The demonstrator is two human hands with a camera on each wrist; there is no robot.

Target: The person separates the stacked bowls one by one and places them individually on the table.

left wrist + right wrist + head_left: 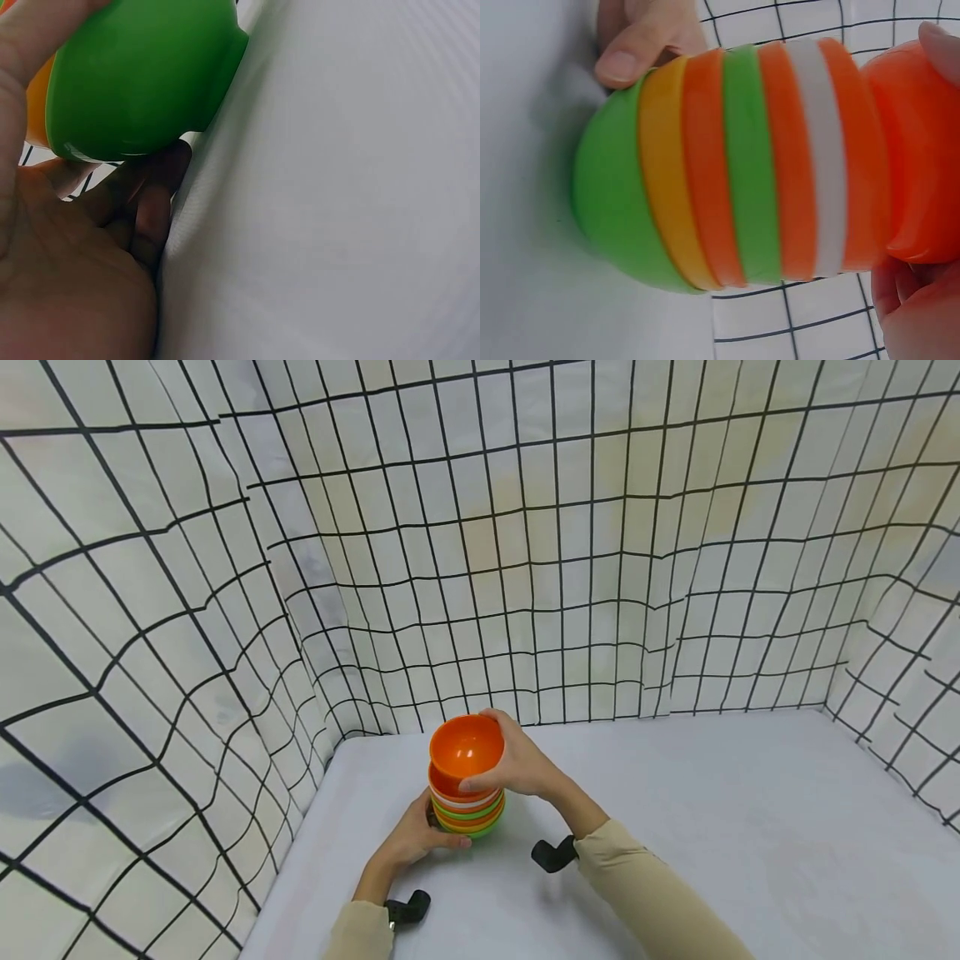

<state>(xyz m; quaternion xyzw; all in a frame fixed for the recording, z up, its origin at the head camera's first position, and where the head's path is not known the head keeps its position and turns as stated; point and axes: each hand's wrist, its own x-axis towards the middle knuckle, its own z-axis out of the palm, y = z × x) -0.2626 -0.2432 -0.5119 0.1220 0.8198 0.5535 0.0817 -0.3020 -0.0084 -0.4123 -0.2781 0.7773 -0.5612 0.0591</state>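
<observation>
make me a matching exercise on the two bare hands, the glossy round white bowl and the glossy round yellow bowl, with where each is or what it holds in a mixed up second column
Column one
1. bare left hand
2. bare right hand
3. glossy round white bowl
4. glossy round yellow bowl

Column two
A. directly above the lowest glossy green bowl
B. between two glossy orange bowls
C. holding low, at the lowest glossy green bowl
D. gripping the tilted topmost orange bowl

Right pairs: 1-C, 2-D, 3-B, 4-A
</observation>
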